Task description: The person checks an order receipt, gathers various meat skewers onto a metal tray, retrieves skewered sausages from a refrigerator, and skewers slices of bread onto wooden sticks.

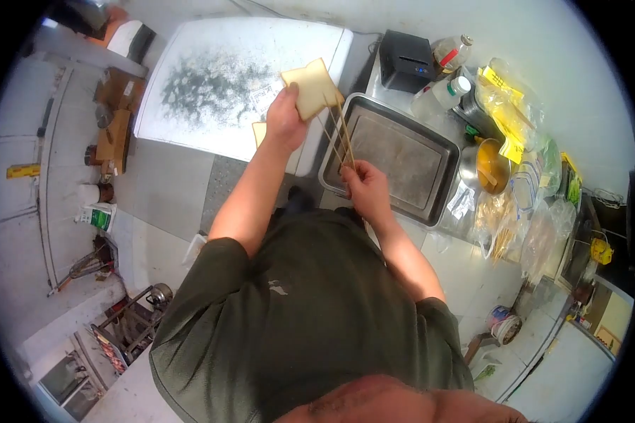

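Note:
My left hand is closed on a slice of white bread, thumb on its near face, above the right end of a white surface. In my right hand are thin wooden skewers, gripped near their lower ends. Their upper ends reach the bread's lower right edge; how far they go in, I cannot tell. Part of another bread slice shows beside my left wrist, the rest hidden behind the arm. Right of the skewers lies a metal baking tray.
Beyond the tray stand a black box-shaped device, a clear bottle with a white cap and a metal bowl of yellow-orange content. Loose skewers and plastic bags lie at right. The white surface carries dark smudges.

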Available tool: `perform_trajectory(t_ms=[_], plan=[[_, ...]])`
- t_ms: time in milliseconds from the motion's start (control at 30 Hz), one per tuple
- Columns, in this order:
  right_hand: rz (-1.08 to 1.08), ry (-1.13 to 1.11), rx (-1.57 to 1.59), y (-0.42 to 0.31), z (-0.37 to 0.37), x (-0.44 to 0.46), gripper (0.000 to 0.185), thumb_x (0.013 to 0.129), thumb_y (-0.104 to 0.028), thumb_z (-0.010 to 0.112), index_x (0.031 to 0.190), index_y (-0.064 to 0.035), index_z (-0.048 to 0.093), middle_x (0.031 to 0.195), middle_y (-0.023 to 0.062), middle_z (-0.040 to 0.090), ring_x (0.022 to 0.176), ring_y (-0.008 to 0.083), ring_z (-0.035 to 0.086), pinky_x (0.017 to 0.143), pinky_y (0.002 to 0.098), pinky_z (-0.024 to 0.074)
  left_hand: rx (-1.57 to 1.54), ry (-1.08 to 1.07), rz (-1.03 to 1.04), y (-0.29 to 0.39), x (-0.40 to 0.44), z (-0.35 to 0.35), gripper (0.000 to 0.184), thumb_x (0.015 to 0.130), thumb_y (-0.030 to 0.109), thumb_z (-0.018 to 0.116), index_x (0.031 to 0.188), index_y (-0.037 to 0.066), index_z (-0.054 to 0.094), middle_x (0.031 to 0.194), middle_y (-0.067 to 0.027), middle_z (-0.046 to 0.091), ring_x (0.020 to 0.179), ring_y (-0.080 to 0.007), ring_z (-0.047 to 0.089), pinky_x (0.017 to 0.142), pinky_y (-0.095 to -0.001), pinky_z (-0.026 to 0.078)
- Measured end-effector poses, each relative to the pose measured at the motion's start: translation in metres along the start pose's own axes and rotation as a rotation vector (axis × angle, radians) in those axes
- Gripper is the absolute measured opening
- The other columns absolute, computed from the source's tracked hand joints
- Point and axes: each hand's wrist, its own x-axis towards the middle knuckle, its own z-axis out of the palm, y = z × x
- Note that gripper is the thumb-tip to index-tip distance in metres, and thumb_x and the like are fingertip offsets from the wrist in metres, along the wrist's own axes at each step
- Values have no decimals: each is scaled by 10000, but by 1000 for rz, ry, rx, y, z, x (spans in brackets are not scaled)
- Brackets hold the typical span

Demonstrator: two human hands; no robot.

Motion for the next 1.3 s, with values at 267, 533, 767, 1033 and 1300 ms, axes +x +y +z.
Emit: perform_trajectory(t_ms=[267, 533, 767, 1033, 1300], plan=[[-119, 111, -199, 1, 2, 5, 182, 881, -136, 611, 984, 10, 644, 741, 72, 649, 647, 119, 586, 598, 269, 471, 197, 87, -57, -38, -39, -8, 187, 908, 192, 577, 995, 30, 549, 911, -55, 607, 800, -158, 588, 672, -293, 516], [-457, 221, -379, 0, 11, 10, 138, 846, -84, 634, 966, -18, 651, 759, 118, 633, 657, 203, 608, 619, 305, 475, 232, 251, 132, -38, -37, 5, 129, 882, 124, 606, 909, 7, 558, 796, -65, 606, 668, -141, 576, 599, -261, 474], [-603, 248, -451, -12, 13, 16, 104, 830, -42, 634, 930, -21, 651, 845, 141, 633, 762, 295, 620, 663, 339, 489, 136, 249, 163, -28, -37, 21, 154, 893, 130, 588, 888, -22, 567, 801, -92, 612, 719, -184, 617, 627, -280, 499], [-700, 368, -357, -30, 8, 24, 140, 822, -25, 635, 959, -8, 655, 879, 144, 636, 776, 286, 620, 683, 326, 491, 135, 213, 177, -17, -25, 58, 199, 900, 133, 560, 935, -63, 570, 842, -122, 629, 774, -216, 645, 692, -309, 537], [-755, 499, -304, -46, -18, 27, 117, 822, -15, 621, 935, -7, 650, 867, 144, 635, 765, 261, 612, 674, 320, 480, 179, 80, 263, -37, -1, 89, 118, 902, 95, 567, 832, 2, 586, 757, -77, 599, 586, -105, 494, 538, -234, 413]])
